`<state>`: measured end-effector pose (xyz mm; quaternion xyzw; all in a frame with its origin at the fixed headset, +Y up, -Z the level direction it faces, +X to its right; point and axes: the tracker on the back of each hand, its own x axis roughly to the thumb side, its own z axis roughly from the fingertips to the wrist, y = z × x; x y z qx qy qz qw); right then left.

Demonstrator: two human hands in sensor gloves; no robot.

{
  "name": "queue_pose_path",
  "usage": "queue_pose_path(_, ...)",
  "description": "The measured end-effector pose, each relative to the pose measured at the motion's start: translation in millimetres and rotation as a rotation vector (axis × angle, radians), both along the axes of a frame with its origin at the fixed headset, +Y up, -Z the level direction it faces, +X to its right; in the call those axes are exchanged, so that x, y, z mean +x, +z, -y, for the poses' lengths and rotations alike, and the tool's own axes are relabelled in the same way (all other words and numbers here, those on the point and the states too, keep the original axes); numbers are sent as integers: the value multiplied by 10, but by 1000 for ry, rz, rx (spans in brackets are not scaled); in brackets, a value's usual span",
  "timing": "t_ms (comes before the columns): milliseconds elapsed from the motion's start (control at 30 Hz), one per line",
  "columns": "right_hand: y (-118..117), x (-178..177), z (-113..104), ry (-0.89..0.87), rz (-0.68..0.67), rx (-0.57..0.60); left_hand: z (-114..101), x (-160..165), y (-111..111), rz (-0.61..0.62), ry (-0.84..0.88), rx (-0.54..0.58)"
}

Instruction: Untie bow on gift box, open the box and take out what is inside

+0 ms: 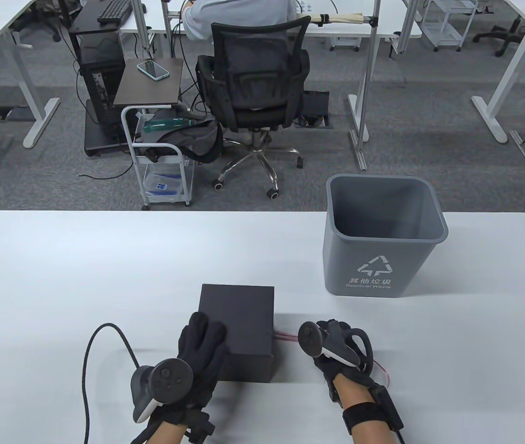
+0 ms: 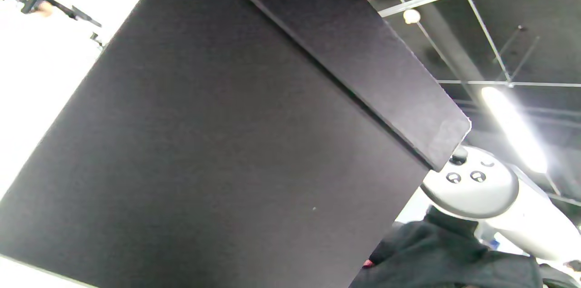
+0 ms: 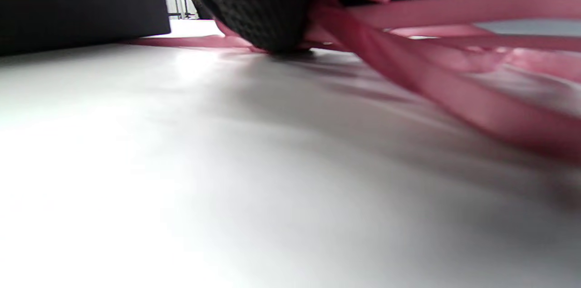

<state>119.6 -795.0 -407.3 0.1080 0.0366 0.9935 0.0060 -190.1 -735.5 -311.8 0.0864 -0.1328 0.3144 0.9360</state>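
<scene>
A black gift box (image 1: 240, 323) with its lid on stands on the white table (image 1: 105, 277). My left hand (image 1: 200, 344) lies on the lid's near left corner with its fingers flat. In the left wrist view the box (image 2: 227, 143) fills the frame and the lid's edge shows. My right hand (image 1: 331, 342) rests on the table just right of the box, fingers curled round a bunched pink ribbon (image 3: 408, 65). A strand of the ribbon (image 1: 285, 334) runs from under the box to that hand, and another loops out (image 1: 382, 370) behind it.
A grey waste bin (image 1: 382, 236) stands on the table beyond my right hand. A black cable (image 1: 87, 370) curves over the table to the left. Beyond the table are an office chair (image 1: 253, 88), a small cart (image 1: 160, 152) and a seated person.
</scene>
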Motion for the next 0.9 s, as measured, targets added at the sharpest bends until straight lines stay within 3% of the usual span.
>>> queue_pose_path(200,150,405,-38,112,82,-3,1,7,1,-9,-3,6)
queue_pose_path(467,298,733,-249,444,158,26,0,12,2,-7,1,0)
queue_pose_path(533,325,720,-378,386,144,74,4,11,-1,-5,8,-3)
queue_pose_path(667,329,611,-611,27,127,109,5,11,-2,-4,10,-5)
queue_pose_path(900,277,403,-683,-389,62,59,11,4,-6,0,16,-7)
